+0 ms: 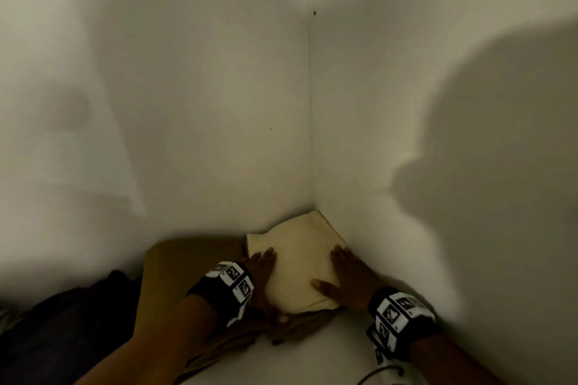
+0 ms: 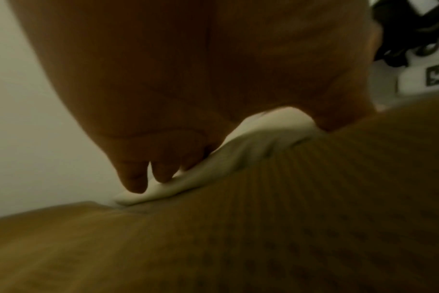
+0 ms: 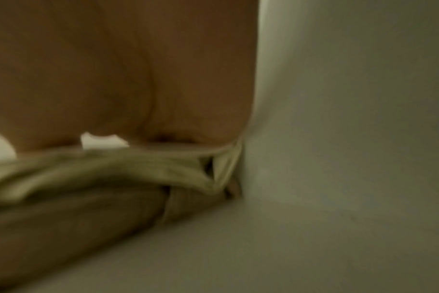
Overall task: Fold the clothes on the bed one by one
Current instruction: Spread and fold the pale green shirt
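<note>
Cream garment [image 1: 300, 262] looks fully folded, a flat rectangle sitting on top of a tan folded piece [image 1: 194, 262], pushed into the wall corner [image 1: 311, 166] on the bed [image 1: 312, 353]. Left hand [image 1: 262, 272] lies flat on its left edge, fingers straight and slightly apart, pressing down; the left wrist view shows fingertips [image 2: 136, 182] touching cream cloth over tan ribbed fabric. Right hand [image 1: 347, 278] is flat on the right edge, just beside the wall, fingers extended, thumb spread toward the left hand; nothing gripped by either. The garment lies between and under both hands.

Judgement: this item is done bar smoothing, at least two pieces stacked. A dark heap [image 1: 72, 322], well to the left of the left hand, looks unfolded, so work remains. Count left: cannot tell, too dim.
</note>
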The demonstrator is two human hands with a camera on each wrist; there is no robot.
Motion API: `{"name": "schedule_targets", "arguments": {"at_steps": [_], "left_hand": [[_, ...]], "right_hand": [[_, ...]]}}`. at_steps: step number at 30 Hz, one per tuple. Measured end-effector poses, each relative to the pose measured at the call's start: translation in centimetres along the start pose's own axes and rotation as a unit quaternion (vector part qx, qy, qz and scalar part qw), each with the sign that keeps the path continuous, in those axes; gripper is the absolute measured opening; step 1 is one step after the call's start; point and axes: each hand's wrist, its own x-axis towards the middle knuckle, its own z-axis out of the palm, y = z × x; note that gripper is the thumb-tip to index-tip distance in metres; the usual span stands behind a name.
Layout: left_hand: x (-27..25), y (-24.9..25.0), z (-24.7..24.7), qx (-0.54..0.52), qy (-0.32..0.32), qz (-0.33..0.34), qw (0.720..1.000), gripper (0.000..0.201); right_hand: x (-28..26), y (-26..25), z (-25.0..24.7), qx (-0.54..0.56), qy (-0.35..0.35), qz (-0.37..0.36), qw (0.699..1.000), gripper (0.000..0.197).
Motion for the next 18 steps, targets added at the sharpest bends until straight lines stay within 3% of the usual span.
{"name": "schedule_targets", "arguments": {"at_steps": [6, 8, 11, 14, 15, 16, 18], "left_hand": [[-0.2, 0.6, 0.6, 0.036, -0.011, -0.014, 0.999, 0.15], [-1.7, 1.1, -1.4, 0.026, -0.018, -0.03, 0.999, 0.13], [-5.5, 3.6, -4.6, -0.031, 0.01, 0.019, 0.999, 0.093], [-12.0, 6.7, -6.5, -0.092, 0.091, 0.088, 0.988, 0.109], [-14.9, 8.5, -6.4, -0.14, 0.127, 0.111, 0.976, 0.111], [-17.6, 10.4, -6.0, -0.199, 0.162, 0.126, 0.958, 0.1], [-21.9, 13.4, -4.4, -0.297, 0.236, 0.174, 0.909, 0.065]], "right_hand": [[0.3, -0.3, 0.5, 0.03, -0.006, 0.016, 0.999, 0.17], [-1.2, -1.2, -0.8, 0.061, 0.002, 0.016, 0.998, 0.164], [-5.8, -1.6, -2.2, 0.152, 0.04, -0.013, 0.987, 0.122], [-12.7, -1.1, -2.4, 0.294, 0.168, -0.055, 0.939, 0.106], [-16.1, -0.8, -2.1, 0.313, 0.206, -0.049, 0.926, 0.093], [-19.6, -0.6, -1.5, 0.321, 0.237, -0.043, 0.916, 0.078], [-25.6, -0.9, -0.8, 0.325, 0.264, -0.043, 0.907, 0.056]]}}
